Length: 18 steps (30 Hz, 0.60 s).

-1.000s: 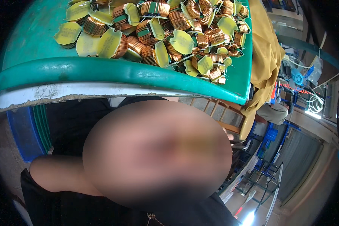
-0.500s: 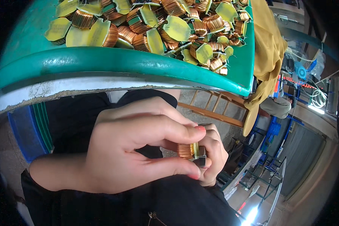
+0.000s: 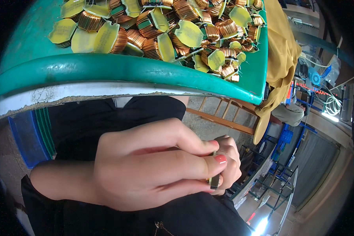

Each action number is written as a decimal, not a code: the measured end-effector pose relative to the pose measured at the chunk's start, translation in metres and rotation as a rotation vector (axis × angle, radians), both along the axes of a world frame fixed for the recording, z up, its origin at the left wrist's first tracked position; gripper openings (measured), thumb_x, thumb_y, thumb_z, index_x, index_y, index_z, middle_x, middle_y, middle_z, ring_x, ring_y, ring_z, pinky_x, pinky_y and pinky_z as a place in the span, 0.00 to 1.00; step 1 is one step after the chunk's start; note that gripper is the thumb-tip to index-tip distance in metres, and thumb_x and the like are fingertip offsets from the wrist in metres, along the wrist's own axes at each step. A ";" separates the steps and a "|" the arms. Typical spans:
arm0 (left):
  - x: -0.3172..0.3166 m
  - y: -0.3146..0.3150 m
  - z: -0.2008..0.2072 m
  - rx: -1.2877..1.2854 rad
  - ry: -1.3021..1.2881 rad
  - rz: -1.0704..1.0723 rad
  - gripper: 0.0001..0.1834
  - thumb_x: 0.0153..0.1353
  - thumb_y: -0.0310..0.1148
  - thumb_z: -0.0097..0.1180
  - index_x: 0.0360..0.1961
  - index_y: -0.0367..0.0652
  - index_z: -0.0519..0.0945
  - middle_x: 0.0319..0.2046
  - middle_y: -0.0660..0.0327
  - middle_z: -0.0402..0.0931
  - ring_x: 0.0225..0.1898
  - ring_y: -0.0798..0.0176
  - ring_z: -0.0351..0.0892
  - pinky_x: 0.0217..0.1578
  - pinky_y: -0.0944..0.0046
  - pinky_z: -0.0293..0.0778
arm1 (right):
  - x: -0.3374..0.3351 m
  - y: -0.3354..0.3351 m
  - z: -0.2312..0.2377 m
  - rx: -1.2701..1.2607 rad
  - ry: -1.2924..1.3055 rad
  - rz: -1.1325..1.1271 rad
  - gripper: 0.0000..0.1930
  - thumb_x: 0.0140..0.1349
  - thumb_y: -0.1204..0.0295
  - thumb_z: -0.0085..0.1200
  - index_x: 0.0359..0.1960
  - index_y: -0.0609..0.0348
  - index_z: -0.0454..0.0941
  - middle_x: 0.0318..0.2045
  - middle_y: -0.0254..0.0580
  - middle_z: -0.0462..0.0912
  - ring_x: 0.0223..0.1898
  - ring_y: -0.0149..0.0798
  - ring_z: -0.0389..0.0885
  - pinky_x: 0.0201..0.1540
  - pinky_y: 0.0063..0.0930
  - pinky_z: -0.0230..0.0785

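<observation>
In front of my dark clothing, my left hand (image 3: 141, 161) pinches a copper-wound coil (image 3: 214, 181) on a thin yellowish plate. Only the plate's edge and a dark part show between the fingers; the copper winding is mostly hidden. My right hand (image 3: 231, 163) is curled against the far side of this coil, its fingers bent round it and partly covered by the left hand. Above both hands, many similar coils with yellow plates (image 3: 188, 33) lie heaped in a green tray (image 3: 78, 65).
The tray rests on a white worktop with a chipped edge (image 3: 39, 94). A mustard cloth (image 3: 279, 59) hangs at its right, above a wooden stool (image 3: 224, 118). A blue crate (image 3: 25, 137) stands at the left. Farther right, a person (image 3: 289, 114) is among racks.
My left fingers have closed farther over the coil, hiding its copper winding. Both hands have shifted slightly right and down. The view has moved a little; the heap appears unchanged.
</observation>
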<state>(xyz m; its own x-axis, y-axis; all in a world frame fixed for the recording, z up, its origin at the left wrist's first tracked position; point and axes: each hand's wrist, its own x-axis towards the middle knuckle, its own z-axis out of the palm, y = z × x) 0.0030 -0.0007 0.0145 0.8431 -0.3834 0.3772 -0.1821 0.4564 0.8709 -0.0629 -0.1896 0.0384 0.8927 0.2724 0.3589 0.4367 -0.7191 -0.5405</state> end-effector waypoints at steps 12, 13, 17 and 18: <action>0.006 -0.003 0.004 -0.015 0.059 -0.094 0.13 0.44 0.19 0.67 0.33 0.35 0.81 0.39 0.51 0.77 0.33 0.59 0.78 0.32 0.68 0.77 | 0.001 0.001 -0.008 0.014 -0.063 -0.004 0.21 0.63 0.53 0.46 0.26 0.60 0.71 0.24 0.41 0.72 0.22 0.38 0.67 0.26 0.30 0.64; 0.005 -0.002 0.004 -0.014 0.059 -0.094 0.13 0.44 0.19 0.67 0.33 0.35 0.81 0.39 0.51 0.77 0.33 0.59 0.78 0.32 0.68 0.77 | 0.000 0.001 -0.007 0.015 -0.064 -0.004 0.21 0.63 0.53 0.46 0.26 0.60 0.71 0.24 0.41 0.72 0.22 0.38 0.67 0.26 0.30 0.64; -0.001 0.003 0.005 0.011 0.133 -0.137 0.10 0.45 0.18 0.66 0.32 0.35 0.81 0.39 0.51 0.77 0.34 0.60 0.78 0.33 0.68 0.77 | -0.002 0.002 -0.001 -0.040 0.023 -0.006 0.20 0.63 0.53 0.46 0.26 0.60 0.71 0.24 0.42 0.73 0.22 0.38 0.67 0.27 0.30 0.65; -0.001 0.004 0.004 0.011 0.133 -0.138 0.10 0.45 0.18 0.66 0.32 0.35 0.81 0.39 0.51 0.77 0.34 0.60 0.78 0.33 0.68 0.77 | -0.002 0.002 -0.001 -0.040 0.023 -0.007 0.20 0.63 0.53 0.46 0.26 0.60 0.71 0.24 0.42 0.73 0.22 0.38 0.67 0.27 0.30 0.65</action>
